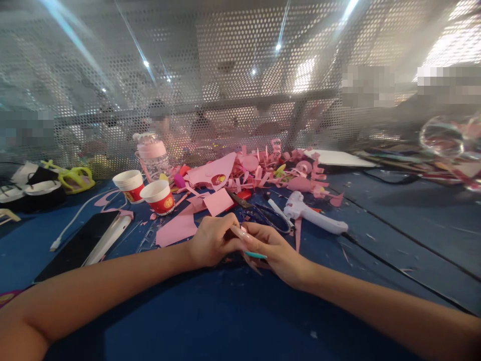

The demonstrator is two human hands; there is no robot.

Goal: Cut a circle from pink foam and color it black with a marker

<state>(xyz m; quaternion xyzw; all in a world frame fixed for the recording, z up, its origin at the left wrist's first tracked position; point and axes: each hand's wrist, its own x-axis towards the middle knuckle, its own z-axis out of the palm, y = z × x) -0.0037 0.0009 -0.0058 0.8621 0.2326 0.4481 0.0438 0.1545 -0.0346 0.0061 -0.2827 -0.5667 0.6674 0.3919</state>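
My left hand [213,241] and my right hand [278,251] meet above the table's near part, fingertips pressed together. Both are closed, and whatever lies between the fingers is hidden or too small to name. A slim teal sliver [256,255] shows under the right fingers; I cannot tell if it is a long fingernail or a held piece. Just behind the hands lie dark blue-handled scissors [268,216] and a white marker pen [277,208]. Pink paper sheets [176,229] rest beyond my left hand. A white glue gun [319,218] lies right of my right hand.
Pink paper scraps [255,173] heap against the perforated metal screen [240,65]. Two paper cups [158,197], a clear bottle [152,155] and a black phone [77,245] stand or lie to the left. The glue gun's cord [398,273] crosses the right side.
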